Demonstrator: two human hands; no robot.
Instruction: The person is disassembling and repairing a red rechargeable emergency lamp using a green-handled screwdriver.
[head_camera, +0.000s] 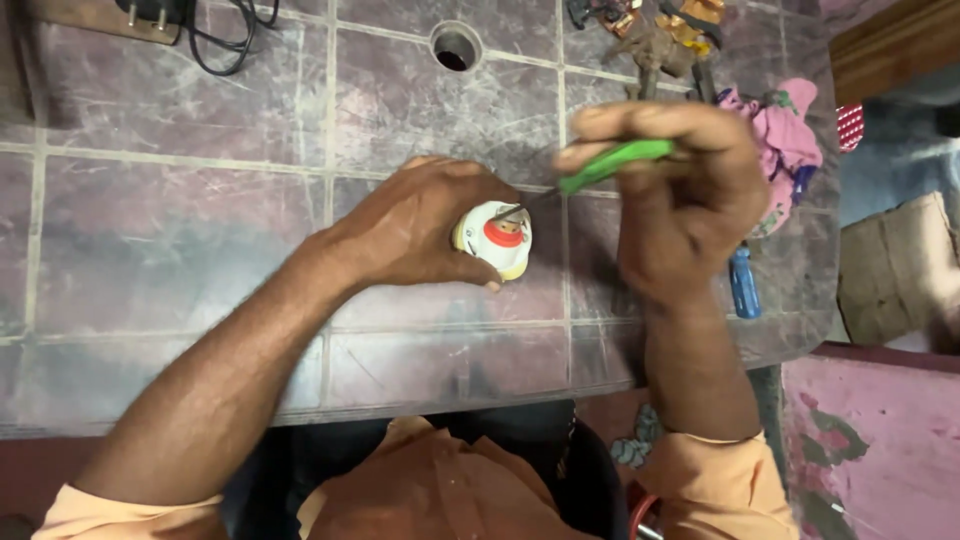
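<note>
Head view: looks straight down on both hands at work over a tiled surface (180, 230).
Left hand (415, 225): curled around a small round cream fitting (497, 238), fingers wrapped over its far side and thumb pressed along its near edge, holding it down on the surface.
Round fitting: cream body with a red centre piece facing up; it sits near the middle of the surface, just left of a tile joint, partly hidden by the left hand.
Right hand (680, 195): closed tight on a screwdriver with a green handle (612, 162), fingers folded over the handle, wrist raised above the surface.
Screwdriver: tilted, handle up and to the right, thin metal shaft running down and left with its tip at the red centre of the fitting.
Blue-handled tool (743, 283): lies on the surface just right of the right wrist, near the surface's right edge.
Pink cloth (785, 135): crumpled, beyond the right hand at the right edge.
Pile of tools (660, 30): dark and orange shapes at the far edge, too blurred to tell apart.
Round hole (455, 47): in the surface, beyond the fitting.
Black cable (225, 35): looped at the far left corner.
Sleeves: orange, at both forearms near the bottom of the view.
</note>
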